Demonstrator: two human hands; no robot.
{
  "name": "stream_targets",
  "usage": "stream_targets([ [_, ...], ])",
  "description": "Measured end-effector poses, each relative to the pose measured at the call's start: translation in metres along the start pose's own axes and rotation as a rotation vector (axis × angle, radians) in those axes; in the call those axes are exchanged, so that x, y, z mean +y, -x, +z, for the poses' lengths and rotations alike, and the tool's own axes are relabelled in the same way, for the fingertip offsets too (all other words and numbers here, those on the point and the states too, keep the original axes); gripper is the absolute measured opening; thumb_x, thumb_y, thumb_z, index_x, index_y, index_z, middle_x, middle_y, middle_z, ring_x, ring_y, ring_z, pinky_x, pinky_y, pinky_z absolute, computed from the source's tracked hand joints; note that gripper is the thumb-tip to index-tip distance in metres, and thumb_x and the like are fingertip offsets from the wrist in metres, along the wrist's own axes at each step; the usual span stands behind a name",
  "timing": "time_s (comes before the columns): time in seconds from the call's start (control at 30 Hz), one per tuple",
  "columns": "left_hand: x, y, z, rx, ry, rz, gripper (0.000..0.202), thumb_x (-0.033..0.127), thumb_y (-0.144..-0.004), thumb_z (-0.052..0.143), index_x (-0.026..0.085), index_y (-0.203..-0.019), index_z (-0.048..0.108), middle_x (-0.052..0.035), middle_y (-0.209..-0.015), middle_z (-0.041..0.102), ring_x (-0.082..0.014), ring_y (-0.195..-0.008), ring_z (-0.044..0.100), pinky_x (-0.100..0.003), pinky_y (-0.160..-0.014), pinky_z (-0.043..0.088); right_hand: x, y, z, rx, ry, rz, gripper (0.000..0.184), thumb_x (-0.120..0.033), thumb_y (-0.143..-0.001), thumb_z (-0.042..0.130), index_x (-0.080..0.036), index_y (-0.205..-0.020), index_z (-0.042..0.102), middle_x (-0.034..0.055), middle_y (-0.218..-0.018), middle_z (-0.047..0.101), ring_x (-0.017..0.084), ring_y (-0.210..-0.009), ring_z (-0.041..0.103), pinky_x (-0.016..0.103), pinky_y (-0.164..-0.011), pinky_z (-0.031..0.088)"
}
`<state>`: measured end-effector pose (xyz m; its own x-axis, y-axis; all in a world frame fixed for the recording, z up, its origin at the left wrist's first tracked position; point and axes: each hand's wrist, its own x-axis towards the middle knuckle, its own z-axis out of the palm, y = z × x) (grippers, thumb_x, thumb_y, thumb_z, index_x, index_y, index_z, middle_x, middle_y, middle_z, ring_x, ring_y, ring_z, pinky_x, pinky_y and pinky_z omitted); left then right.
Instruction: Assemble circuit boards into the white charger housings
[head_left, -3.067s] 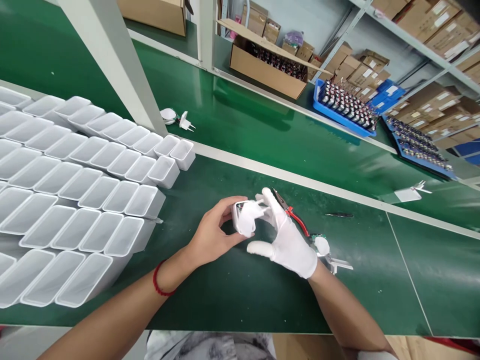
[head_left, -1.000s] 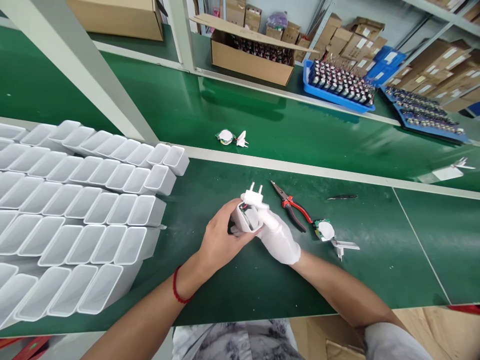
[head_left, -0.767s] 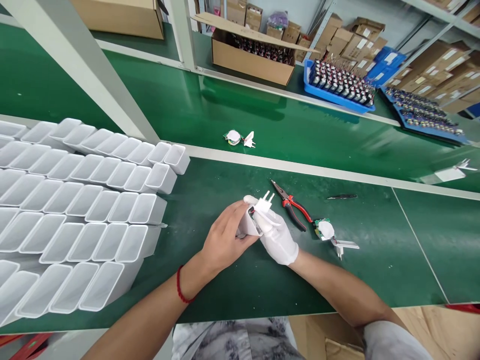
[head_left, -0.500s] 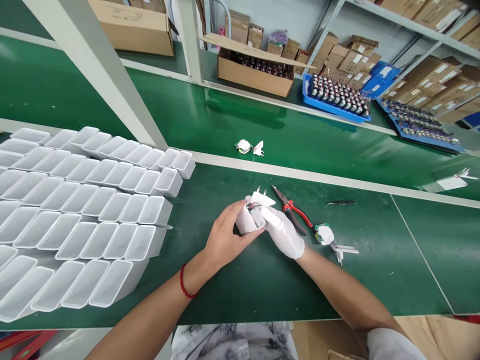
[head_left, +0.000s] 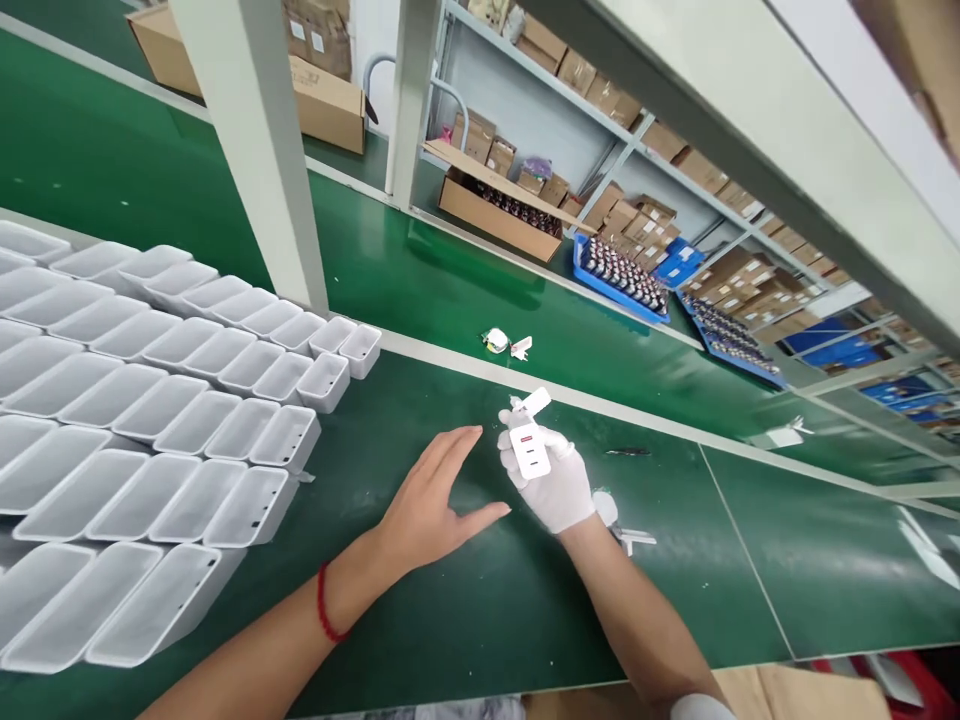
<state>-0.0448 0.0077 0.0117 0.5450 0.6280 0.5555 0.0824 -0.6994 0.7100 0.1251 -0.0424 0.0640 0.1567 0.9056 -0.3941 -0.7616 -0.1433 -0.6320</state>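
Note:
My right hand [head_left: 564, 492], in a white glove, grips a white charger [head_left: 541, 463]. The charger's end face, with one red-marked port and two dark slots, points towards me. A loose white plug piece [head_left: 535, 401] sticks up at its far end. Bare and empty, my left hand [head_left: 420, 505] is held just left of the charger, thumb and fingers spread apart. Beside my right wrist lies a round white part on a board [head_left: 604, 508], with a white plug piece [head_left: 636, 539] next to it. The pliers are hidden from sight.
Rows of open white plastic housings [head_left: 196, 598] cover the left of the green bench. A thin dark tool [head_left: 628, 451] lies on the right. Another board assembly [head_left: 496, 341] sits beyond the ledge. At the back stand a cardboard box [head_left: 495, 222] and blue trays [head_left: 616, 292] of parts.
My left hand has let go of the charger and moved left, opening. My right hand now holds the charger alone, turned so its port face shows. The view has tilted.

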Motion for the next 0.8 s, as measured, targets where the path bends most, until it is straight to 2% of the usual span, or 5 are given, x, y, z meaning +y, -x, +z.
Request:
stream_targets([
  [0.17, -0.003, 0.001, 0.004, 0.057, -0.083, 0.064, 0.046, 0.032, -0.089, 0.063, 0.017, -0.129, 0.048, -0.0127, -0.117, 0.064, -0.0263, -0.109, 0.063, -0.040, -0.090, 0.058, -0.003, -0.001, -0.003, 0.016, 0.063, -0.001, 0.030, -0.027, -0.076, 0.067, -0.016, -0.104, 0.068, 0.0041, -0.083, 0.070, 0.014, -0.066, 0.062, 0.021, -0.050, 0.050],
  [0.27, -0.005, 0.001, 0.006, 0.080, -0.123, 0.099, 0.037, 0.028, -0.090, 0.062, 0.014, -0.123, 0.053, -0.0118, -0.109, 0.066, -0.0258, -0.104, 0.063, -0.040, -0.089, 0.057, -0.011, -0.010, -0.016, 0.111, 0.275, -0.169, 0.033, -0.033, -0.074, 0.073, -0.017, -0.103, 0.068, 0.0053, -0.097, 0.071, 0.017, -0.081, 0.067, 0.025, -0.064, 0.056],
  [0.43, -0.012, 0.000, 0.007, 0.042, -0.175, 0.125, 0.022, 0.018, -0.091, 0.056, 0.012, -0.112, 0.060, -0.0100, -0.098, 0.068, -0.0246, -0.098, 0.062, -0.040, -0.088, 0.055, -0.072, -0.054, -0.053, 0.440, 1.179, -0.574, 0.062, -0.054, -0.080, 0.061, -0.018, -0.130, 0.055, 0.0100, -0.112, 0.070, 0.025, -0.090, 0.068, 0.038, -0.074, 0.058],
  [0.6, -0.017, -0.003, 0.005, -0.004, -0.263, 0.161, 0.018, 0.016, -0.091, 0.052, 0.011, -0.103, 0.064, -0.0096, -0.089, 0.067, -0.0258, -0.093, 0.061, -0.041, -0.082, 0.054, -0.146, -0.102, -0.095, 0.797, 1.434, -0.637, 0.056, -0.039, -0.080, 0.058, -0.013, -0.130, 0.056, 0.0139, -0.101, 0.072, 0.027, -0.093, 0.067, 0.040, -0.085, 0.052],
  [0.8, -0.018, -0.002, 0.004, -0.062, -0.347, 0.179, 0.018, 0.016, -0.092, 0.049, 0.011, -0.095, 0.066, -0.0084, -0.082, 0.064, -0.0248, -0.087, 0.059, -0.042, -0.080, 0.052, -0.164, -0.112, -0.123, 1.029, 1.652, -0.606, 0.046, -0.038, -0.077, 0.059, -0.011, -0.114, 0.063, 0.0160, -0.093, 0.070, 0.030, -0.086, 0.066, 0.040, -0.079, 0.052],
])
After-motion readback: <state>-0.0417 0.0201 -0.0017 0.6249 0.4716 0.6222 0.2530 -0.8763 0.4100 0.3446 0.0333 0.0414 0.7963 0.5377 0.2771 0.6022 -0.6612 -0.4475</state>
